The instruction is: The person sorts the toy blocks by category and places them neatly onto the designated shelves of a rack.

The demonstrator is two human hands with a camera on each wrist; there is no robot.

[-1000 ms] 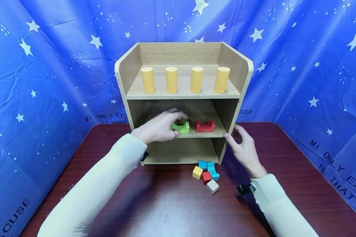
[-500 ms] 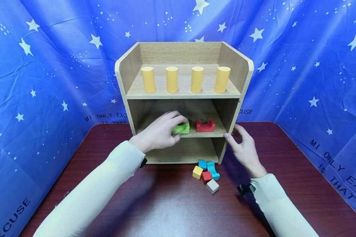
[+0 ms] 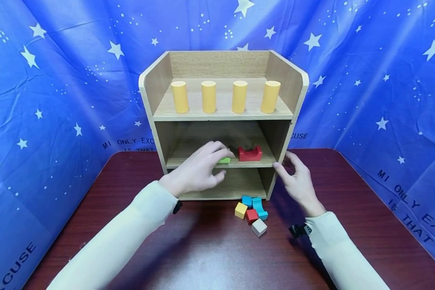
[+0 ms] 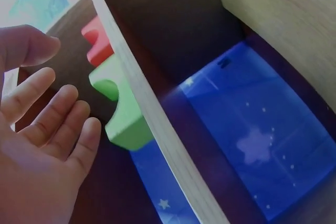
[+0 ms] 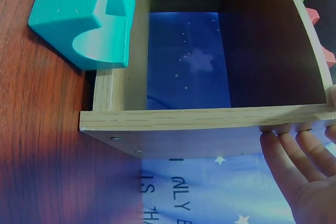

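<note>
A green block with a curved notch [image 4: 126, 119] sits on the middle level of the wooden shelf unit [image 3: 219, 64]. In front of it is my left hand [image 3: 201, 167], fingers loosely bent and spread. The left wrist view shows a gap between those fingertips and the block; in the head view the hand hides most of it. To its right stands a similar red notched block [image 3: 249, 154]. My right hand [image 3: 300, 185] holds the unit's right side panel [image 5: 210, 119], thumb at the front edge and fingers against the outer face.
Several yellow cylinders [image 3: 208, 97] stand in a row on the top level. On the table before the unit's lower right lie a teal notched block [image 3: 259, 208] and small cubes: blue [image 3: 247, 201], yellow [image 3: 241, 210], red [image 3: 251, 216] and white [image 3: 259, 227]. A starry blue curtain [image 3: 76, 80] hangs behind.
My left hand has shifted slightly right and toward the front, its fingers leaving the green block, which it now covers more in the head view. My right hand stays at the side panel.
</note>
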